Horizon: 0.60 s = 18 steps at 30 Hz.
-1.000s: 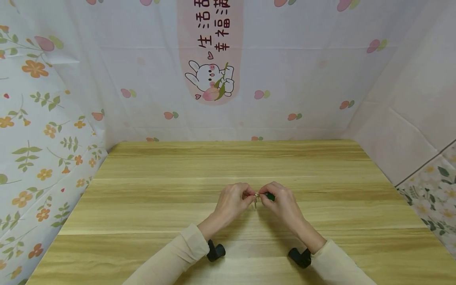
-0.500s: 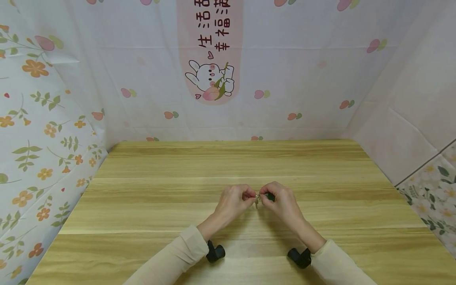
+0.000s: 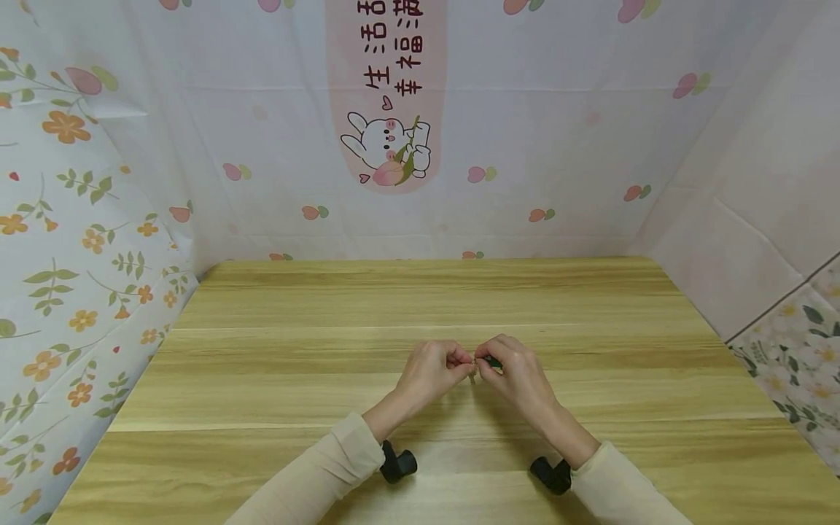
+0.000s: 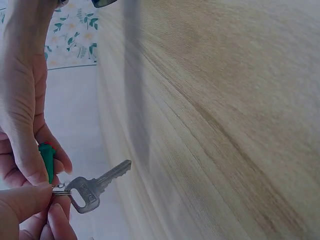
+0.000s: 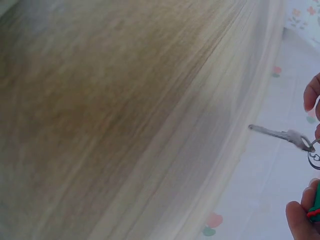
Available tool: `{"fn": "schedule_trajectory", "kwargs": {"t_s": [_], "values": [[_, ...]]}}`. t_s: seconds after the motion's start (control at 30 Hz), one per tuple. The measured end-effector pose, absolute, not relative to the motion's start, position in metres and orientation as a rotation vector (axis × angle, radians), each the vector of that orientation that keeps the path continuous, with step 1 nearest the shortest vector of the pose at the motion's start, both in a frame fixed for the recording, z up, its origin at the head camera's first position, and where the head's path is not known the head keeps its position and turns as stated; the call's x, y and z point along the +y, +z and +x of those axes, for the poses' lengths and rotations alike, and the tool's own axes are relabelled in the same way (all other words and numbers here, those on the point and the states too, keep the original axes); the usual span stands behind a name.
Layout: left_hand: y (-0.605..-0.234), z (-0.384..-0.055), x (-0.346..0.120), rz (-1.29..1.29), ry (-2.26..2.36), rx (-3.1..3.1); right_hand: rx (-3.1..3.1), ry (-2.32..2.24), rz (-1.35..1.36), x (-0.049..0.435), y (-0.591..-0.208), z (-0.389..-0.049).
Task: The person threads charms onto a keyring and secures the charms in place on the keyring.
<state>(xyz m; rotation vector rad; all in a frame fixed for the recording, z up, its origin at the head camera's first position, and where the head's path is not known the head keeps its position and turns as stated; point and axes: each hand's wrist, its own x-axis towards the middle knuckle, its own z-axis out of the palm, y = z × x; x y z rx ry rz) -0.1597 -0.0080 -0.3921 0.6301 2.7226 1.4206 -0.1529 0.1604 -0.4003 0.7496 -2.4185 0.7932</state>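
In the head view my left hand and right hand meet fingertip to fingertip above the wooden table. My left thumb and fingers pinch a metal key ring. From it a silver key hangs, its toothed blade pointing away from the fingers and held clear of the tabletop. The right hand holds a small green item with red edging, mostly covered by the fingers, its kind unclear. In the right wrist view the key and ring show between both hands' fingertips.
The wood-grain table spreads around both hands. Black wrist-worn devices sit beneath each sleeve cuff. A pale printed cloth hangs behind the table, with a flowered cloth at the left and another at the right.
The right hand has shifted slightly left, narrowing the gap between the fingertips. Less of the key and ring shows in the head view. Otherwise both hands stay in place.
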Motion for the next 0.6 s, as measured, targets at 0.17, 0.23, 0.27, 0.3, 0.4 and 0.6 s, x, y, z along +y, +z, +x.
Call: {"fn": "schedule_trajectory", "kwargs": {"t_s": [0.17, 0.23, 0.27, 0.3, 0.4, 0.6], "values": [[-0.3922, -0.1598, -0.0076, 0.628, 1.430, 2.732, -2.465, 0.856, 0.679, 0.1609, -0.4002, -0.1536], [-0.3922, -0.1596, -0.0074, 0.628, 1.435, 2.736, -2.478, 0.876, 0.655, 0.1614, -0.4001, -0.1537], [-0.3923, -0.1595, -0.0073, 0.628, 1.436, 2.740, -2.482, 0.884, 0.646, 0.1616, -0.4000, -0.1537], [-0.3926, -0.1593, -0.0073, 0.633, 1.437, 2.743, -2.486, 0.896, 0.639, 0.1619, -0.3998, -0.1537], [-0.3934, -0.1589, -0.0072, 0.640, 1.440, 2.750, -2.498, 0.927, 0.621, 0.1627, -0.3995, -0.1534], [-0.3951, -0.1587, -0.0074, 0.693, 1.437, 2.750, -2.479, 0.950, 0.641, 0.1641, -0.3994, -0.1525]]}}
